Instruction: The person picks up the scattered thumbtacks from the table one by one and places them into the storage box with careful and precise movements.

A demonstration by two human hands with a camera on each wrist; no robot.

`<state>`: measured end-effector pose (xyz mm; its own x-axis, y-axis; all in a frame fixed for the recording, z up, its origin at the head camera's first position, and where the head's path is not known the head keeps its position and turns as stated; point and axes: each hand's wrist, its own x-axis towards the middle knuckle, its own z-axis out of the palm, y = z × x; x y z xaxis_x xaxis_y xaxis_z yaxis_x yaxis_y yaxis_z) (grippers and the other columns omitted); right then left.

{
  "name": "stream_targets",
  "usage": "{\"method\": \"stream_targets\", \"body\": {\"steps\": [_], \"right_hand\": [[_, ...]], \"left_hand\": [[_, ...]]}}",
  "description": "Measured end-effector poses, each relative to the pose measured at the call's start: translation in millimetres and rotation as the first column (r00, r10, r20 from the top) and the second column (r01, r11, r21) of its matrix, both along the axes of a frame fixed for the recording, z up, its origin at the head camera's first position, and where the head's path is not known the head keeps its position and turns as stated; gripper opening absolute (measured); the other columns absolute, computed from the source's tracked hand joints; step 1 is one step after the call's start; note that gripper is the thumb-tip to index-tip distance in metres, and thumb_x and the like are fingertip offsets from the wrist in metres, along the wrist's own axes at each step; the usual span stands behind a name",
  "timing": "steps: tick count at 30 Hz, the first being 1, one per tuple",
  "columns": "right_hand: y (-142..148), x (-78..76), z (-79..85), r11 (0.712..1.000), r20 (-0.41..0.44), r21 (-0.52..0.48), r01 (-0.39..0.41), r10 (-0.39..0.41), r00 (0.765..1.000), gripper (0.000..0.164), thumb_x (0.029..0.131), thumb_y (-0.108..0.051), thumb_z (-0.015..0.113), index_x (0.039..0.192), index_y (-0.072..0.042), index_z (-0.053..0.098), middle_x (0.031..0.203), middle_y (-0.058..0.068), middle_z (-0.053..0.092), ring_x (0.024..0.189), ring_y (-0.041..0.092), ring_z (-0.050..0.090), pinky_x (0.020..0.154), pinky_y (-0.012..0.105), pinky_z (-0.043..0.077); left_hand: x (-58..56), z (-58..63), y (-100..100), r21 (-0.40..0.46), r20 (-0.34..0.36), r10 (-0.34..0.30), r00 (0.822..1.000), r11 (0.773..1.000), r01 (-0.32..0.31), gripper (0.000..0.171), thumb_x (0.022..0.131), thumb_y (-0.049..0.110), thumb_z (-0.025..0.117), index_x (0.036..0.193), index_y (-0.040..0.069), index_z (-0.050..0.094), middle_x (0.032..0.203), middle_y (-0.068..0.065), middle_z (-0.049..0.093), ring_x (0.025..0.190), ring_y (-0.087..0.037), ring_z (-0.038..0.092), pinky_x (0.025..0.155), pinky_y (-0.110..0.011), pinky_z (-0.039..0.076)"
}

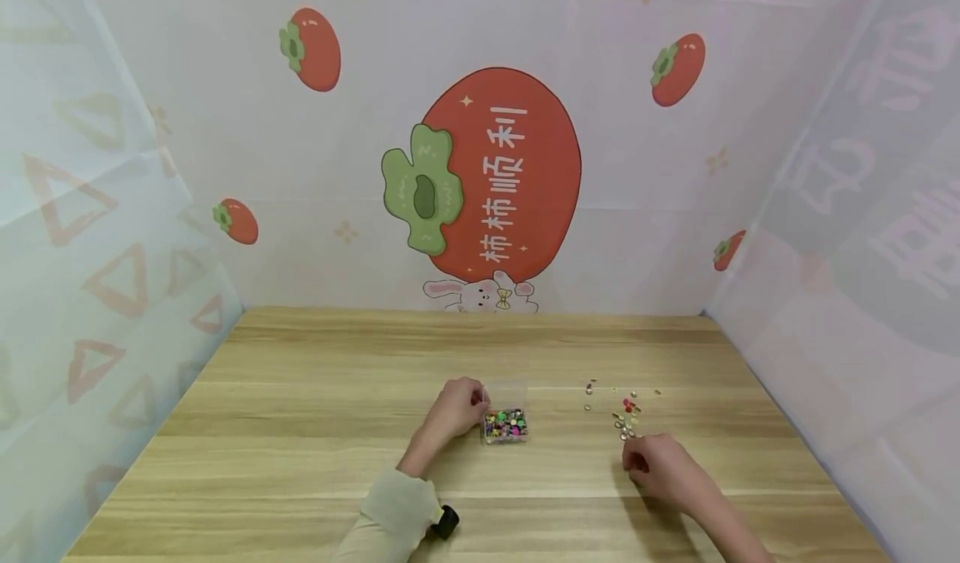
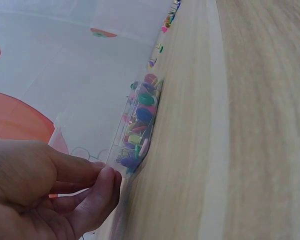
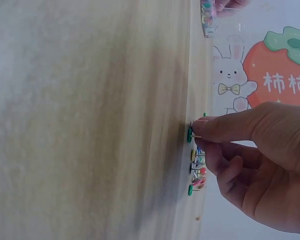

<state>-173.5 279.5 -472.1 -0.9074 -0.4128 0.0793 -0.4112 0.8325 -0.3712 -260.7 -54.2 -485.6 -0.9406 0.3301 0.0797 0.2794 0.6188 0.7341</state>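
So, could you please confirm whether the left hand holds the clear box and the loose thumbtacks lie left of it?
Not quite: the head view shows the loose thumbtacks lying right of the clear box, which the left hand holds.

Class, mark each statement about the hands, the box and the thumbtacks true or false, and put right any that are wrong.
1. The left hand pinches the edge of a clear plastic box. True.
2. The box is empty. False: it holds many-coloured thumbtacks.
3. Loose thumbtacks lie on the table to the right of the box. True.
4. The right hand is inside the box. False: it is beside the loose thumbtacks.
5. The tabletop is plain black. False: it has a light wood-grain pattern.
6. A large red persimmon is printed on the backdrop behind the table. True.
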Motion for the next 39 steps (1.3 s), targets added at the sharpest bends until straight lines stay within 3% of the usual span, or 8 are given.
{"method": "stream_targets", "body": {"steps": [7,21,39], "right_hand": [[-4.5,0.8,2.1,0.998,0.019,-0.022,0.056,-0.055,0.998,0.026,0.078,0.003,0.075,0.071,-0.02,0.064,0.068,-0.013,0.056,0.063,-0.003,0.043,0.056,0.019,0.039],[-26.8,-13.6,6.1,0.985,-0.061,-0.112,0.129,-0.136,0.989,0.024,0.08,0.004,0.074,0.075,-0.019,0.067,0.073,-0.011,0.063,0.07,-0.002,0.053,0.064,0.02,0.046],[-67.7,-37.6,5.9,0.972,-0.106,-0.222,0.076,-0.101,0.989,0.015,0.082,0.002,0.075,0.082,-0.012,0.069,0.075,-0.007,0.067,0.071,0.003,0.059,0.064,0.021,0.049]], "left_hand": [[1.1,-1.3,-0.1,0.002,0.001,0.003,1.0,1.0,-0.003,0.012,0.092,0.001,0.063,0.081,0.004,0.068,0.068,0.0,0.059,0.058,-0.01,0.049,0.052,-0.02,0.04],[1.8,1.3,1.2,0.001,0.012,0.009,1.0,1.0,-0.009,0.011,0.092,0.002,0.064,0.081,0.004,0.068,0.068,0.0,0.059,0.059,-0.01,0.05,0.052,-0.02,0.04],[1.1,-0.1,0.5,0.006,-0.006,-0.003,1.0,1.0,0.003,0.013,0.091,0.001,0.063,0.079,0.004,0.067,0.067,0.0,0.058,0.057,-0.009,0.048,0.052,-0.019,0.039]]}}
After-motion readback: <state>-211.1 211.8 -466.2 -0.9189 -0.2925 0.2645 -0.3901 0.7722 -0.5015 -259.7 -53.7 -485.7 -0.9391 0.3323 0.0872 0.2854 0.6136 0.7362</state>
